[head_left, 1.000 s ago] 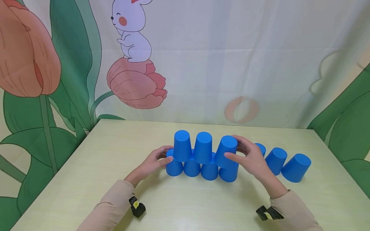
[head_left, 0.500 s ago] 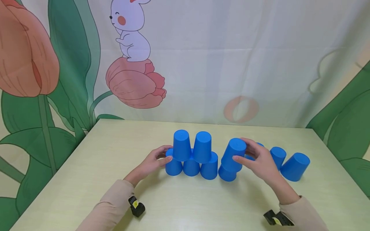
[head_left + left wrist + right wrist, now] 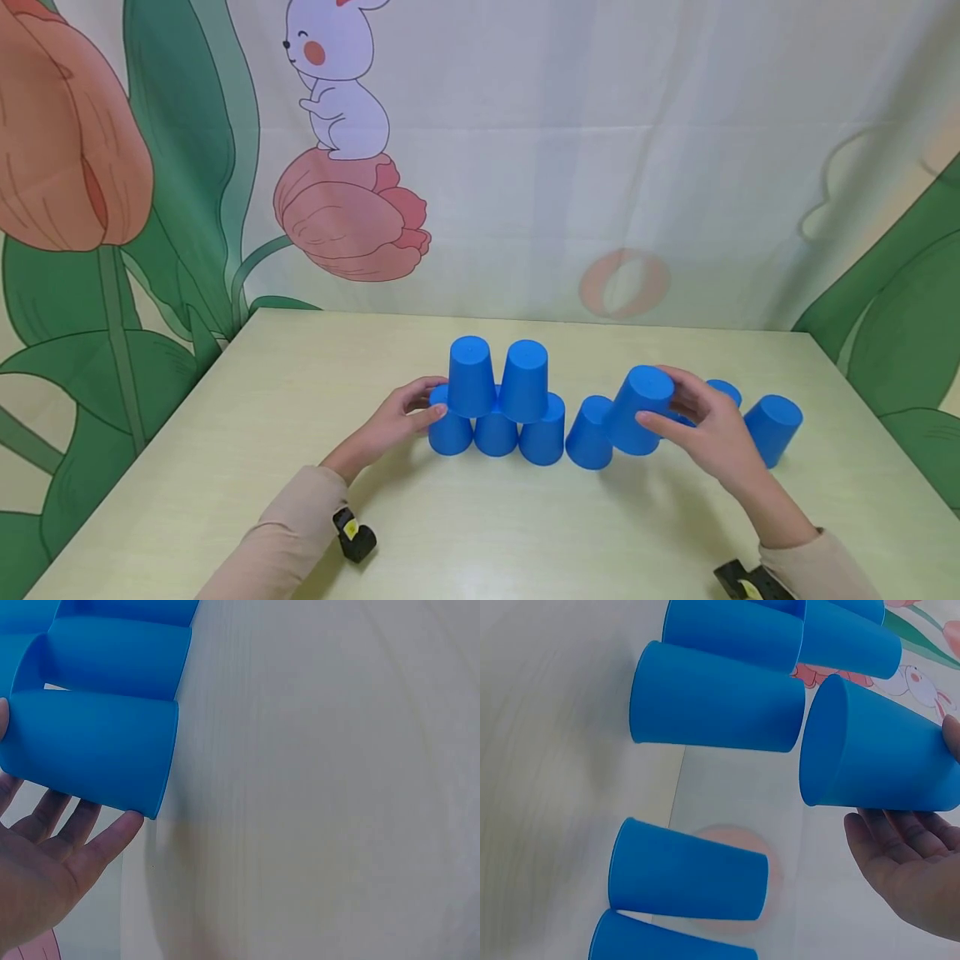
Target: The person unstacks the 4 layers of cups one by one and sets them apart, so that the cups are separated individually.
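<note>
My left hand (image 3: 401,414) holds the leftmost blue cup (image 3: 448,436) of a bottom row, thumb on the near side; in the left wrist view its fingertips (image 3: 129,822) lie along that cup's wall. Two upside-down cups, one (image 3: 470,379) and another (image 3: 525,383), stand on the row's left part. The row's rightmost cup (image 3: 589,435) has nothing on top. Just right of it, my right hand (image 3: 705,423) grips a blue cup (image 3: 637,410) by its closed end, between thumb and fingers. In the right wrist view this gripped cup (image 3: 885,750) is raised and tilted, mouth toward the table.
Several more upside-down blue cups stand at the right, among them an outer one (image 3: 776,429) and one partly hidden behind my right hand (image 3: 723,390). The pale table (image 3: 480,533) meets a printed curtain (image 3: 510,208) at its back edge.
My right hand has lifted its cup off the upper row's right end and carried it right and slightly down, baring the bottom row's last cup. My left hand has stayed in place.
</note>
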Motion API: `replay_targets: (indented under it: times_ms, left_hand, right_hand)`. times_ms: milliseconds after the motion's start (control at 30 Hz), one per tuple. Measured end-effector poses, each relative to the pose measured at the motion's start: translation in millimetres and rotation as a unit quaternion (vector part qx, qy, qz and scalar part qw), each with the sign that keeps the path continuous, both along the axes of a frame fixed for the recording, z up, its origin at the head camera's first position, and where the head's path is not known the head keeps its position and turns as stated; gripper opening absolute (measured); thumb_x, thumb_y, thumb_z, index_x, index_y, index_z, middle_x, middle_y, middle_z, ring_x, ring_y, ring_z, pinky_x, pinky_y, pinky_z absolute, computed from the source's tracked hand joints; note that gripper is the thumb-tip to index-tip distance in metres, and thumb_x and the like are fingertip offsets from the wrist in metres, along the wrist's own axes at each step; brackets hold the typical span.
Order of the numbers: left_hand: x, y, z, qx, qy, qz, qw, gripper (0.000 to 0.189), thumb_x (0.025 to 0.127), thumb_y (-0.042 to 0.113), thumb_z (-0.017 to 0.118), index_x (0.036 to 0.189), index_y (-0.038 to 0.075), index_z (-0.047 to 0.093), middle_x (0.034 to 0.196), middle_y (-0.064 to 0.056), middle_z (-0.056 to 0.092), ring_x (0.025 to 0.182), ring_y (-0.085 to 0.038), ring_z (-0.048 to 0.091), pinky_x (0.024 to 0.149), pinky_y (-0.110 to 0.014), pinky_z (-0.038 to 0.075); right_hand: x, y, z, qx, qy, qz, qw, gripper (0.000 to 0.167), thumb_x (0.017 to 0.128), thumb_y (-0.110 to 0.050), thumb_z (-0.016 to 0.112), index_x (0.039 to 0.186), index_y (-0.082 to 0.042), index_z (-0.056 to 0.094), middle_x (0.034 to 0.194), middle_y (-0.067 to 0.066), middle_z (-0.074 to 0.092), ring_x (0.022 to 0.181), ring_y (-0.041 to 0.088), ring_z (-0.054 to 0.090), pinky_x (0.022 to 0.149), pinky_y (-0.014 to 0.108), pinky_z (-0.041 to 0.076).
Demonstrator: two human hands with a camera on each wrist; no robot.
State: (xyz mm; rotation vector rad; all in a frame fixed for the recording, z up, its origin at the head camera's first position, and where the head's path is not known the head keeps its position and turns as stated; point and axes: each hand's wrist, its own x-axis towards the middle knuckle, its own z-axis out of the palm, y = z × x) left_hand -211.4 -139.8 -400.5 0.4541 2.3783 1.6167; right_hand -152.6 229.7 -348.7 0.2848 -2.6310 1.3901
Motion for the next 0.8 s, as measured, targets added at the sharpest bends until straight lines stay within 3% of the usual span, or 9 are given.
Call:
replay_targets:
  times_ms: [133, 233, 433, 600, 700, 800]
  left_hand:
    - [-9.9, -3.5, -15.6, 0.003, 0.001, 0.0, 1.0, 0.048, 0.093, 0.022, 0.053, 0.135, 0.006, 0.039, 0.128, -0.02, 0.047, 0.117, -0.038, 0.044, 0.091, -0.052, 0.041]
    - [-11.7, -5.1, -19.3, 0.006, 0.003, 0.0, 1.0, 0.049, 0.092, 0.026, 0.054, 0.135, 0.008, 0.039, 0.128, -0.019, 0.047, 0.117, -0.037, 0.044, 0.09, -0.05, 0.042]
    - [-12.0, -5.0, -19.7, 0.013, 0.001, -0.003, 0.9999, 0.05, 0.091, 0.028, 0.056, 0.134, 0.009, 0.041, 0.128, -0.018, 0.047, 0.117, -0.037, 0.044, 0.09, -0.05, 0.043]
    - [-12.0, -4.9, -19.5, 0.016, -0.002, -0.002, 0.9999, 0.049, 0.091, 0.027, 0.056, 0.134, 0.009, 0.041, 0.128, -0.018, 0.047, 0.117, -0.037, 0.044, 0.09, -0.05, 0.043]
    - [-11.3, -5.1, -19.3, 0.017, -0.001, -0.003, 0.9999, 0.05, 0.091, 0.027, 0.055, 0.134, 0.008, 0.041, 0.128, -0.019, 0.047, 0.117, -0.037, 0.044, 0.089, -0.05, 0.043]
    - [-11.0, -5.1, -18.9, 0.017, -0.002, -0.004, 0.9998, 0.049, 0.092, 0.026, 0.055, 0.135, 0.008, 0.04, 0.129, -0.019, 0.046, 0.117, -0.038, 0.043, 0.088, -0.051, 0.044]
  right_hand:
    - [2.5, 6.9, -0.7, 0.01, 0.013, -0.008, 0.9998, 0.062, 0.083, -0.026, 0.067, 0.134, -0.001, 0.04, 0.124, 0.023, 0.052, 0.111, 0.039, 0.051, 0.089, 0.052, 0.041]
    - [3.0, 13.1, -3.6, 0.012, 0.017, -0.017, 0.9996, 0.063, 0.083, -0.029, 0.067, 0.133, -0.001, 0.041, 0.124, 0.023, 0.051, 0.11, 0.04, 0.051, 0.089, 0.053, 0.041]
    - [1.4, 27.0, -13.0, 0.002, 0.014, -0.042, 0.999, 0.063, 0.082, -0.027, 0.068, 0.133, -0.001, 0.041, 0.125, 0.025, 0.049, 0.11, 0.042, 0.05, 0.086, 0.053, 0.043]
    - [0.2, 39.4, -20.4, 0.01, 0.006, -0.04, 0.9992, 0.065, 0.084, -0.03, 0.066, 0.135, -0.002, 0.038, 0.128, 0.027, 0.047, 0.11, 0.045, 0.048, 0.086, 0.056, 0.041]
    - [-7.8, 50.9, -36.5, 0.021, -0.006, -0.068, 0.9974, 0.066, 0.081, -0.033, 0.068, 0.136, -0.009, 0.04, 0.127, 0.022, 0.049, 0.11, 0.038, 0.051, 0.084, 0.045, 0.048]
    - [-9.1, 56.6, -41.6, 0.021, -0.016, -0.068, 0.9973, 0.068, 0.081, -0.034, 0.068, 0.136, -0.008, 0.038, 0.128, 0.023, 0.047, 0.111, 0.039, 0.05, 0.085, 0.045, 0.047]
